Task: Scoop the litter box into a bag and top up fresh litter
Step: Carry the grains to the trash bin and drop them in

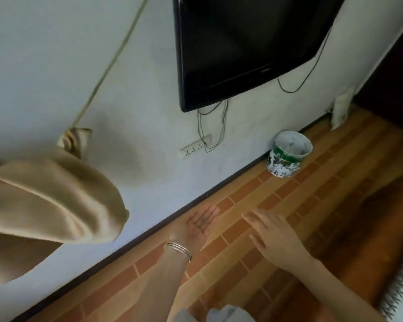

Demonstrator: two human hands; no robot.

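Litter box: its place cannot be told from this view. The left grip (201,223) is held palm up with fingers straight, below and to the left of the paint-stained bucket (289,153). The right grip (273,233), fingers spread and holding nothing, is seen below the bucket, over the brick-patterned floor (254,191).

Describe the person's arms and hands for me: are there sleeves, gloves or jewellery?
No gloves are worn, and no sleeves show anywhere in view. The left hand has a stack of thin silver bangles on its wrist. The right hand wears no bangle or watch, and no rings can be made out on it, though the picture is slightly blurred.
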